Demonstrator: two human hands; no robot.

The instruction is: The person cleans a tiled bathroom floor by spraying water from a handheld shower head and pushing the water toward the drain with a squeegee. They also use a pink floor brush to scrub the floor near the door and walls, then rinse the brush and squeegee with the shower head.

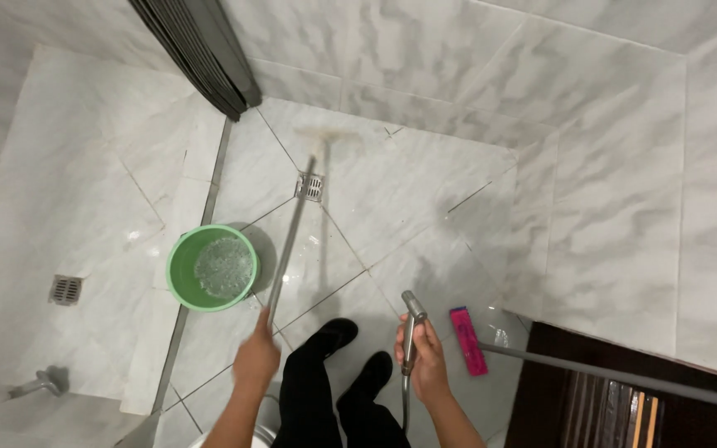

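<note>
Left hand: the left hand (256, 357) is closed around the lower end of a long grey broom handle (290, 241), just right of the green bucket (212, 267).
Broom head: the pale broom head (323, 138) rests on the wet marble floor (392, 199), well beyond the bucket, just past the square floor drain (310, 187).
Right hand: the right hand (425, 357) grips a metal spray nozzle (412, 319) upright, well right of the bucket; its hose (406, 406) hangs below the fist.
Bucket: it stands on the floor with foamy water inside, beside a metal threshold strip (209, 182).
Pink mop: a pink flat mop head (467, 340) lies on the tiles far right of the bucket, its grey pole (616, 377) slanting away.
Second drain: a small grate (65, 289) sits left of the bucket.
Feet: black shoes (334, 332) stand between the two hands.
</note>
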